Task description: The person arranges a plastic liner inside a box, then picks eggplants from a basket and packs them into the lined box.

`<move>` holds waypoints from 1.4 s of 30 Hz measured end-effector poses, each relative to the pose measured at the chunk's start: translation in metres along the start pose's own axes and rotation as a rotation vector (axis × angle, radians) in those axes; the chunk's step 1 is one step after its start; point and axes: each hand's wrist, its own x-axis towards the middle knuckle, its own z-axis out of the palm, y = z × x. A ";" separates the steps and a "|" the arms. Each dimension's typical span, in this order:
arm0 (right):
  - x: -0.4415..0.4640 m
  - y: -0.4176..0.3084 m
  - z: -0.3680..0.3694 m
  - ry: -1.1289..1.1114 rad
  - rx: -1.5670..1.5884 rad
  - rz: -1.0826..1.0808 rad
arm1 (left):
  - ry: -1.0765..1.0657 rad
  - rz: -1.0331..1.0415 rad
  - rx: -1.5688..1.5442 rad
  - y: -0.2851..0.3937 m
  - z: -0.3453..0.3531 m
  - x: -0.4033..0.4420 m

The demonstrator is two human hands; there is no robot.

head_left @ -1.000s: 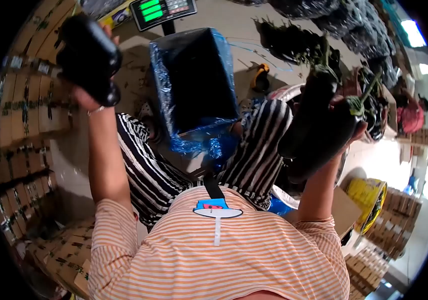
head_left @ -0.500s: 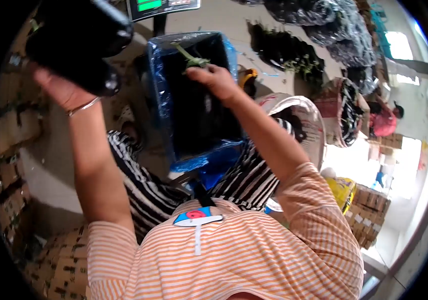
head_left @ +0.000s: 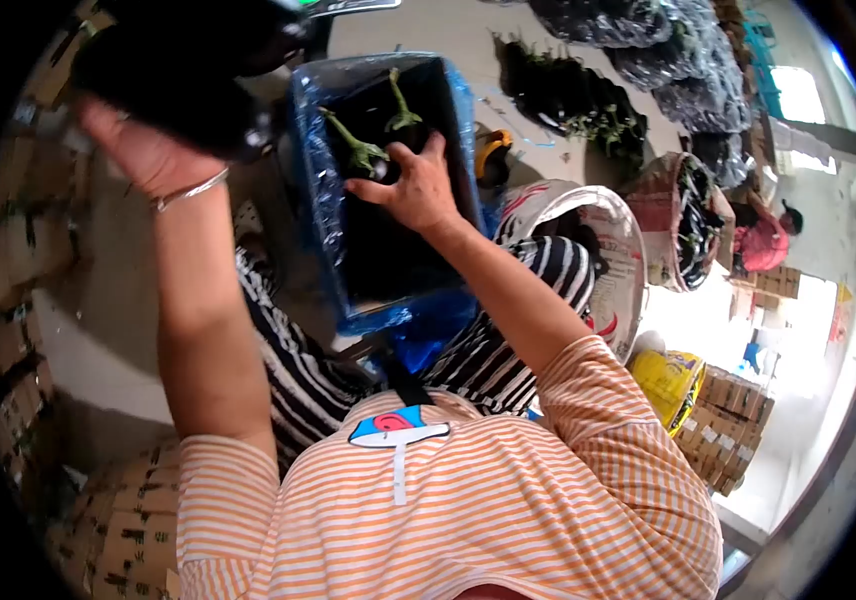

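My left hand [head_left: 153, 155] is raised at the upper left, palm up, with dark glossy eggplants [head_left: 163, 95] resting in it; their far ends are lost in the dark. Inside a box lined with blue plastic [head_left: 318, 225], my right hand [head_left: 410, 188] has its thumb and fingers around the top of an eggplant [head_left: 380, 170]. That eggplant's green stem [head_left: 353, 145] points up and left. Just beyond my fingers a second green-stemmed eggplant [head_left: 403, 122] lies in the box. The lower inside of the box is too dark to make out.
Past the box, a row of eggplants [head_left: 573, 95] lies on the floor, near filled clear plastic bags [head_left: 688, 80]. To the right stand a white sack [head_left: 633, 235] and another sack of eggplants [head_left: 693, 225]. A person in pink [head_left: 768, 240] is farther off. Cardboard boxes [head_left: 138, 520] are stacked left.
My left hand with its eggplants has shifted slightly right. My right hand has moved down a little in the box, its fingers more spread, and two green stems show there instead of one.
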 end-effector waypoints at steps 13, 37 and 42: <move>0.012 0.067 0.094 -0.105 -0.097 0.061 | 0.016 0.039 0.034 0.014 -0.019 0.002; 0.038 0.393 -0.252 0.823 1.207 0.774 | 0.471 -0.005 0.414 -0.070 -0.047 0.060; 0.108 0.500 -0.258 1.038 1.707 0.759 | 0.495 -0.144 0.639 -0.079 -0.087 0.066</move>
